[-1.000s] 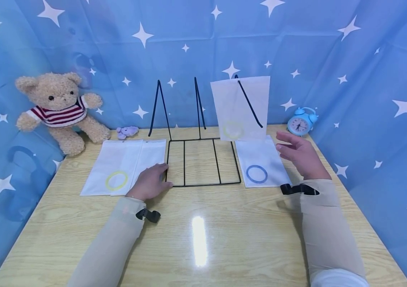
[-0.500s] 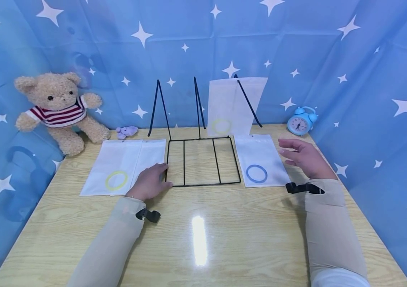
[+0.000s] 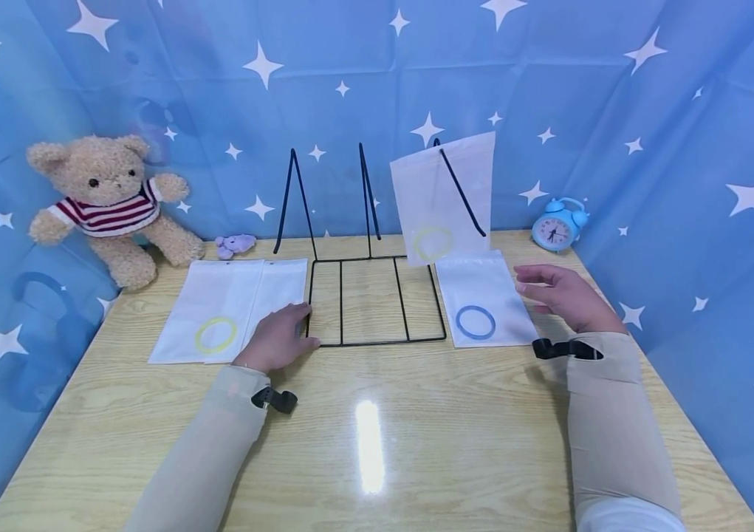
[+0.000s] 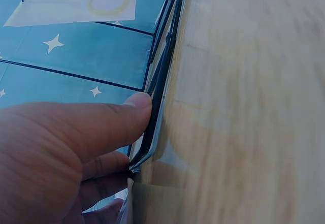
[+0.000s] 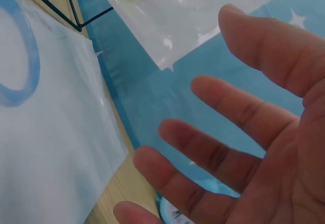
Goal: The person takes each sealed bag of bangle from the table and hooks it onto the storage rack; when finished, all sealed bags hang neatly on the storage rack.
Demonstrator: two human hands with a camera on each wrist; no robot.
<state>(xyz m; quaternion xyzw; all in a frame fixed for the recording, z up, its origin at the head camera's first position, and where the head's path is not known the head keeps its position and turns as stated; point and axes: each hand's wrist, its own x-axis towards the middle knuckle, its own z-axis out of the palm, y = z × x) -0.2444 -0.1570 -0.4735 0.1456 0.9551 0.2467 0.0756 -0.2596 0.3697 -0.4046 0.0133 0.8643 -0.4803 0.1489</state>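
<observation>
My left hand (image 3: pixel 277 340) holds the left side of a black wire display rack (image 3: pixel 341 303) on the table; the left wrist view has the thumb (image 4: pixel 138 102) against the wire, fingers on its other side. A white plastic bag (image 3: pixel 410 192) with a faint yellow ring (image 4: pixel 91 3) hangs tilted from the rack's right hook (image 3: pixel 459 188). My right hand (image 3: pixel 566 295) hovers apart from it, fingers spread loosely, holding nothing. Below that hand's fingertips, another white bag (image 3: pixel 506 303) with a blue ring (image 3: pixel 459 323) lies flat.
Left of the rack lie overlapping white bags (image 3: pixel 177 318), one with a yellow ring (image 3: pixel 199 336). A teddy bear (image 3: pixel 107 188) and a small purple toy (image 3: pixel 235 244) sit at the back left. A blue alarm clock (image 3: pixel 554 229) stands back right, before a starry curtain (image 3: pixel 682 185).
The hanging bag swings on its hook, turning away and back. My right hand has drawn slightly right and down, away from the bag. The left hand stays on the rack.
</observation>
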